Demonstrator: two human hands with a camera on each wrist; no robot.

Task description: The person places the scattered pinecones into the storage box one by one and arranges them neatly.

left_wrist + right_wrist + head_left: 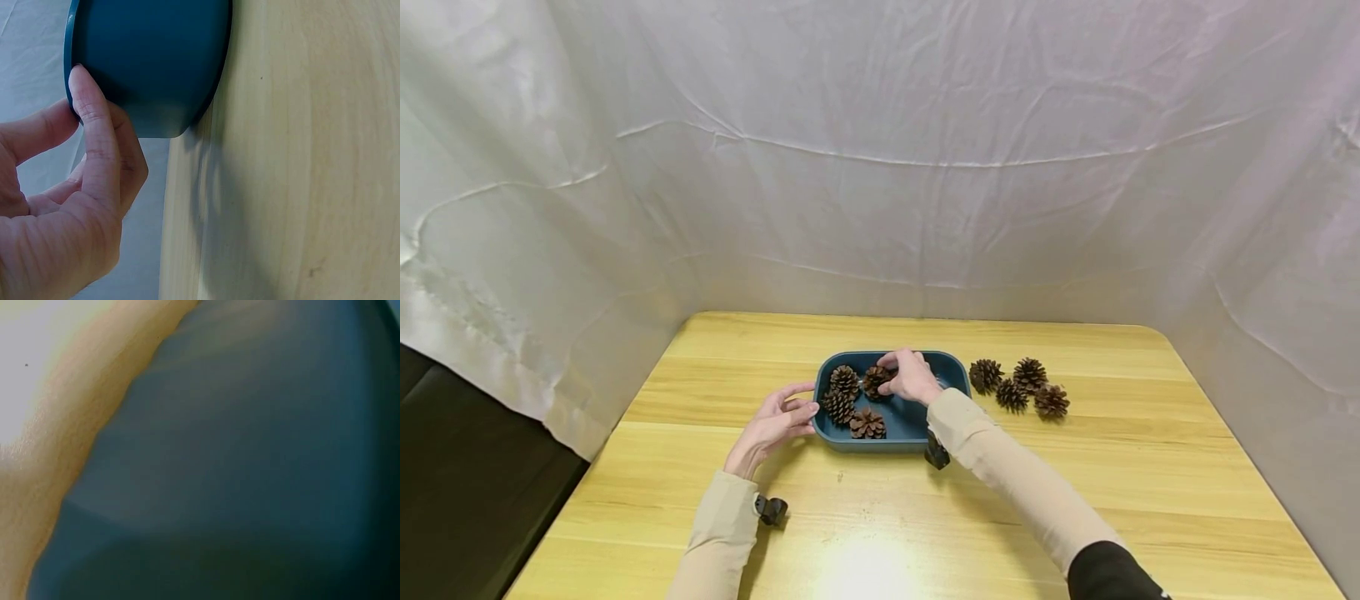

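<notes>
A dark teal rectangular tray (895,447) with rounded corners holds several brown pine cones. At its left end my left hand (780,423) pinches the rim between thumb and fingers; the left wrist view shows this hand (94,169) close at the tray's wall (156,69). My right hand (912,379) reaches over the tray and grips a pine cone (875,382) with thumb and fingertips. Left of that cone lie two others, an upper cone (844,380) and a lower cone (838,407), with a wide-open cone (868,424) near the front wall.
Right of the tray, several loose pine cones (1028,375) lie grouped on the wooden table (1075,500). Pale cloth (925,208) hangs behind and along the sides. In the right wrist view, the tray's blurred wall (250,437) fills most of the picture.
</notes>
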